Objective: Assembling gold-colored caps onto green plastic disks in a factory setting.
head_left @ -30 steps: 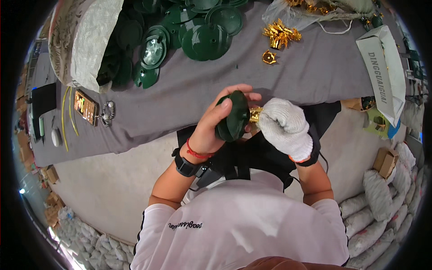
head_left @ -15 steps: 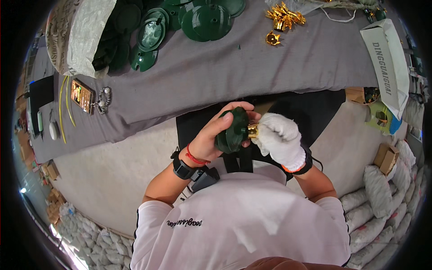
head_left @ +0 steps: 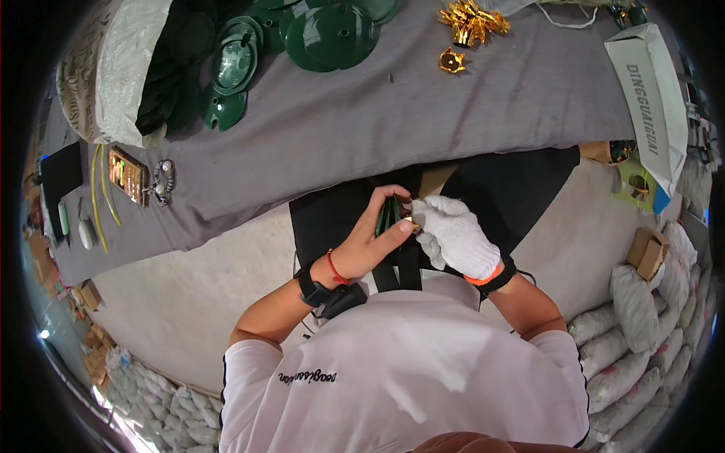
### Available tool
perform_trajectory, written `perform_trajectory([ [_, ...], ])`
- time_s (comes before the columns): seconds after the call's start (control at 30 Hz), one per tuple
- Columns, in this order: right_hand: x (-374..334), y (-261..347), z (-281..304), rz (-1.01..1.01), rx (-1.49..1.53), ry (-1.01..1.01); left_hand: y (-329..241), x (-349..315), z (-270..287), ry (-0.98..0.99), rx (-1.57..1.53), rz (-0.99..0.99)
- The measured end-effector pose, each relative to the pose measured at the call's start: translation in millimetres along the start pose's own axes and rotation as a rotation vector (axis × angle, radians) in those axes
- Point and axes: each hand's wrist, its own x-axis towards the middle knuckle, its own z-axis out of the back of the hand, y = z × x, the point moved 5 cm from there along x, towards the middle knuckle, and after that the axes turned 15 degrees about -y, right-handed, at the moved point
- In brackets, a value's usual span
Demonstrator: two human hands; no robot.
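Between the grey-covered table (head_left: 340, 124) and the white shirt (head_left: 423, 340), the bare left hand (head_left: 367, 248) grips green discs (head_left: 388, 216) edge-on, its thumb reaching a small gold piece (head_left: 412, 223); the gloved right hand (head_left: 455, 235) curls against the far side, though whether it pinches anything I cannot tell, its fingertips being hidden; the step seems to be joining gold to green, which calls for steady, aligned pressure; half a second ago the discs showed a broad face, with the thumb on it.
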Motion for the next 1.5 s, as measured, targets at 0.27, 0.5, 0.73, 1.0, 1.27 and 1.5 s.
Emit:
perform_trajectory([
  [0.27,4,-1,2,1.013,-0.375,-0.129,33,16,8,0.031,-0.281,0.263],
  [0.5,-1,56,10,1.305,-0.886,-0.295,68,36,5,-0.212,-0.687,0.671],
  [0.73,-23,164,10,1.518,-0.658,-0.922,63,38,14,-0.405,-0.825,0.791],
  [1.0,-22,110,19,1.066,-0.309,-0.308,20,12,3,-0.004,-0.914,0.502],
  [1.27,-17,0,7,0.712,-0.115,-0.07,12,18,-6,-0.13,-0.58,0.283],
  [1.5,-18,5,7,0.995,-0.323,-0.05,5,19,-7,-0.086,-0.487,0.273],
])
